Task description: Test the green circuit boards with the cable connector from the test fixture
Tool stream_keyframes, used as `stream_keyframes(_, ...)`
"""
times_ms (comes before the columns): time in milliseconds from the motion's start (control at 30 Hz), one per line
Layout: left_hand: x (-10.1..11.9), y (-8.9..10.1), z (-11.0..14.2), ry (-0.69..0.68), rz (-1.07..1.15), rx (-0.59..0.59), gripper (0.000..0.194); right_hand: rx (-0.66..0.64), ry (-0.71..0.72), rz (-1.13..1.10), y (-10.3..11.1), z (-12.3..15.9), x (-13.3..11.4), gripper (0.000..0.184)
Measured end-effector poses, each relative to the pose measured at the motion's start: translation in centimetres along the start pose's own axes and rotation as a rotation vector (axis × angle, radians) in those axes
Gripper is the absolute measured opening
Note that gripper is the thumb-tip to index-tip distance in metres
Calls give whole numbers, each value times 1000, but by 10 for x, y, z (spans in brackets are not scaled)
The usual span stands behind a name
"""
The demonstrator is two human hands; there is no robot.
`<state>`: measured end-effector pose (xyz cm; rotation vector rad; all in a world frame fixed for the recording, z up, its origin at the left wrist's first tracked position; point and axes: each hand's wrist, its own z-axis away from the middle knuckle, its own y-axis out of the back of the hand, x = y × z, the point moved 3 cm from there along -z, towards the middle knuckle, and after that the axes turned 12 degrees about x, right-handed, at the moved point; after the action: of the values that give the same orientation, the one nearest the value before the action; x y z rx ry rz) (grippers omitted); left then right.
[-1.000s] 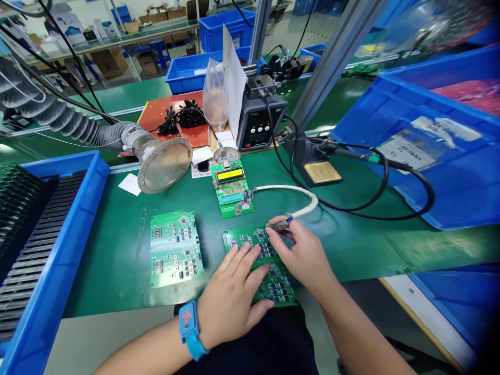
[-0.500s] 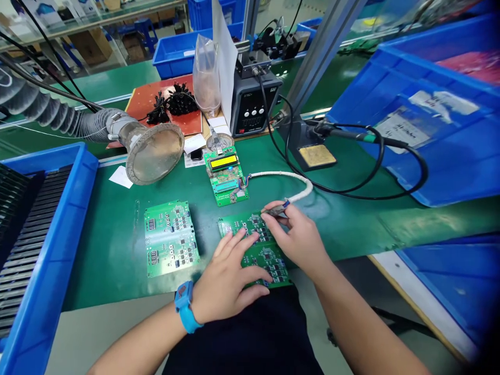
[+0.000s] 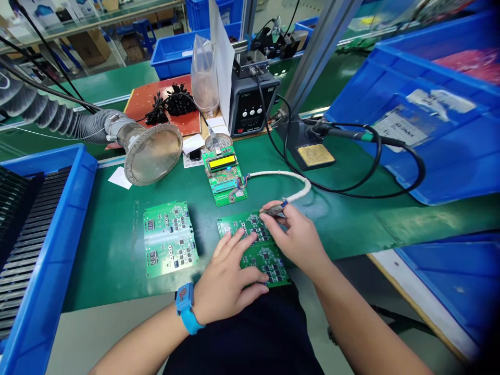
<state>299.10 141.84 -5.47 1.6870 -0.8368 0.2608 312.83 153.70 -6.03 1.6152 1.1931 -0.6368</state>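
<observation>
My left hand, with a blue wrist strap, lies flat with fingers spread on a green circuit board at the near edge of the green mat. My right hand pinches a small connector at the end of a white-sleeved cable, pressing it against the far edge of that board. The cable runs back to a small programmer board with a lit yellow display. A second green circuit board lies alone to the left.
A fume-extractor funnel on a ribbed hose hangs at left. A soldering station and iron stand with sponge sit behind. Blue bins stand at the left and right. Black iron cable loops across the mat.
The view has shifted slightly. Both hands stay on the board; my right hand keeps the connector at the board's far edge with only a small shift.
</observation>
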Motion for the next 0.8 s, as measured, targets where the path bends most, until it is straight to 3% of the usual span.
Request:
stream_keyframes(167,-3,-1,1,3,39,72,42,7,1,-8,-1,-1,-1,11)
stream_keyframes(800,-2,-1,0,-9,-14,70,33,-3,2,7,-1,-1,0,14)
